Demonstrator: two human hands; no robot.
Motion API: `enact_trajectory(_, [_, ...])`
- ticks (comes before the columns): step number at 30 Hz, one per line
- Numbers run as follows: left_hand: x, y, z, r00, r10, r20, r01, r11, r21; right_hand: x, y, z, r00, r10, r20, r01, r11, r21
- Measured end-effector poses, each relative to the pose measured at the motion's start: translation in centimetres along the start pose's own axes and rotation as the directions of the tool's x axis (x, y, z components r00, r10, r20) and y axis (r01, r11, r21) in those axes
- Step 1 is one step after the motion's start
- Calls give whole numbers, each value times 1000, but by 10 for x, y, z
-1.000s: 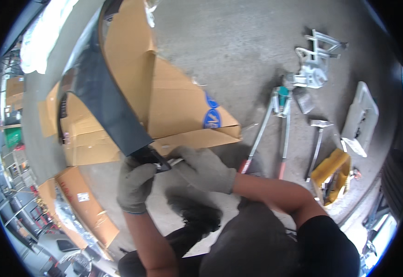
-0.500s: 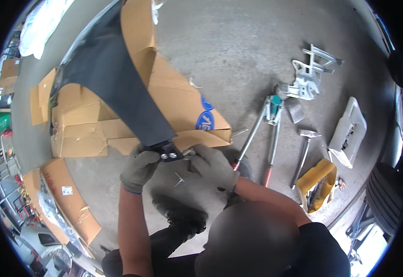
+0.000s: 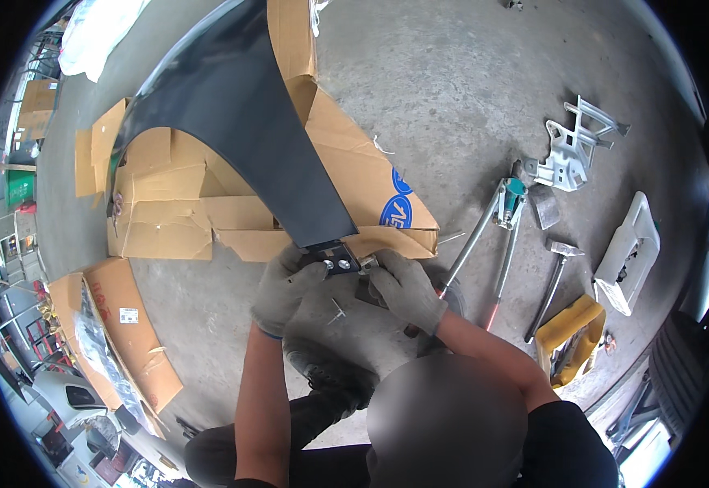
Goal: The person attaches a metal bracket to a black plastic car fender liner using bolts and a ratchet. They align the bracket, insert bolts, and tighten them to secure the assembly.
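A black car fender [image 3: 249, 122] lies on opened cardboard, its narrow end toward me. A small black bracket [image 3: 338, 262] with two shiny round fasteners sits at that end. My left hand [image 3: 283, 291], in a grey glove, is closed around the fender's end, thumb beside the bracket. My gloved right hand [image 3: 407, 291] pinches a small metal piece [image 3: 368, 263] against the bracket's right edge; its exact kind is hard to make out. Below the hands, a few thin metal pins [image 3: 337, 311] lie on the floor. Something dark is partly hidden under the right hand.
Right of me lie a long-armed riveter [image 3: 514, 195] with a teal head, a silver metal bracket [image 3: 566, 154], a hammer [image 3: 562, 252], a pale plastic part [image 3: 629, 252] and a yellow-edged tool container [image 3: 570, 337]. Flattened cardboard [image 3: 127, 325] lies at left, a tire [image 3: 680, 358] at far right.
The whole view has shifted, so the scene sits farther right in the picture. Both hands stay at the fender's end; the right fingers have moved slightly around the small metal piece.
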State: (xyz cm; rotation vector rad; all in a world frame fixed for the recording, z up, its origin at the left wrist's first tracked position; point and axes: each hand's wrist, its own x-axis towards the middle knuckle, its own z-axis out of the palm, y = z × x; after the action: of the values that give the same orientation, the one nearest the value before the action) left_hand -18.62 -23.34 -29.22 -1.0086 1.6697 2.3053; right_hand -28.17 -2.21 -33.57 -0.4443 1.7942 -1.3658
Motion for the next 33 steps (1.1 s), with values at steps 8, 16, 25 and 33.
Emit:
enact_trajectory(8, [3,-27,35,982,23,-189,-27,999,-19,-2,30,-7,997,13,-70,-29,972,-233])
enact_trajectory(16, [17,-57,27,976,70,-207,-53,995,85,-69,62,-109,704,-41,-709,-510,665,-545])
enact_trajectory(25, [13,-50,34,947,26,-320,8,995,103,-30,114,-159,534,151,-832,-627,731,-269])
enact_trajectory(33, [15,-79,21,984,-37,-172,-11,963,-268,-26,154,-189,546,234,-805,-541,832,-125])
